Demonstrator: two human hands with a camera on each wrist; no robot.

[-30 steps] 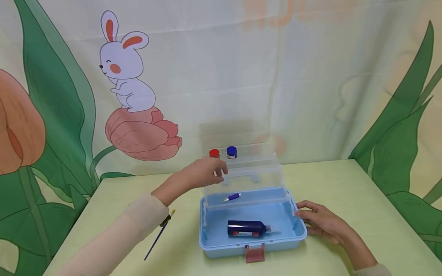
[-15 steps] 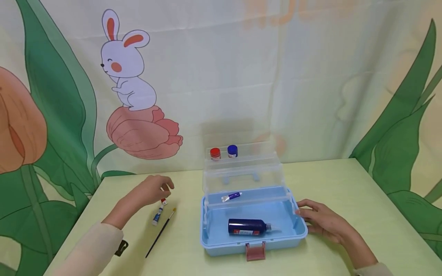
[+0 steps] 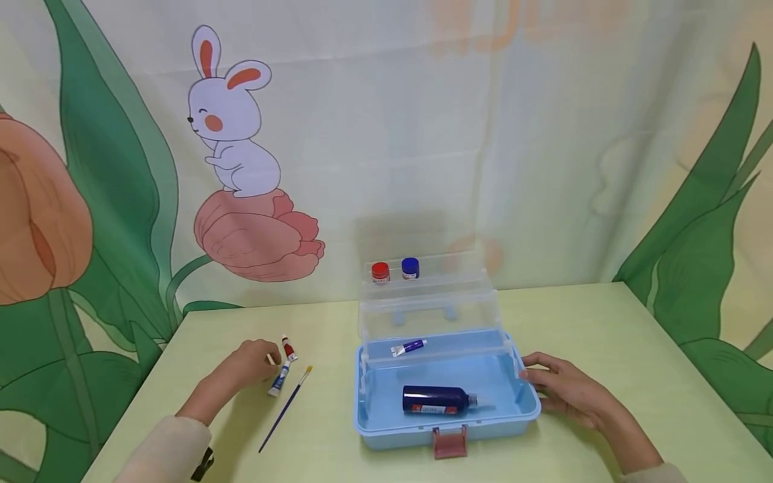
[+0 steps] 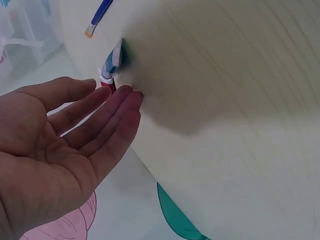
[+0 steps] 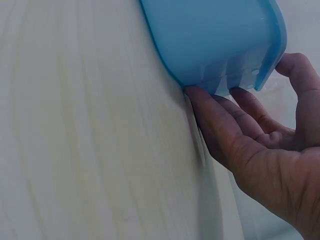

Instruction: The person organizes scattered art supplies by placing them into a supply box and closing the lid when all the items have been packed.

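My left hand (image 3: 247,367) hovers over the table beside a blue-labelled paint tube (image 3: 280,378) and a red-labelled paint tube (image 3: 288,349). Its fingers are loosely bent, and nothing is between thumb and fingers; the tubes lie just beyond the fingertips in the left wrist view. My right hand (image 3: 568,389) holds the right side of a light blue storage box (image 3: 447,439), thumb at the rim (image 5: 280,50) and fingers against the outer wall. Inside the box lie a dark paint bottle (image 3: 431,400) and a small purple paint tube (image 3: 408,347).
A paintbrush (image 3: 285,410) lies between the tubes and the box. The box's clear lid (image 3: 429,315) is raised, with a red-capped jar (image 3: 380,272) and a blue-capped jar (image 3: 410,268) at its top. A pink latch (image 3: 450,443) hangs in front. A printed curtain (image 3: 386,134) stands behind the table.
My left hand has moved from in front of the raised lid leftward and down to the paint tubes on the table. My right hand has stayed at the box's side.
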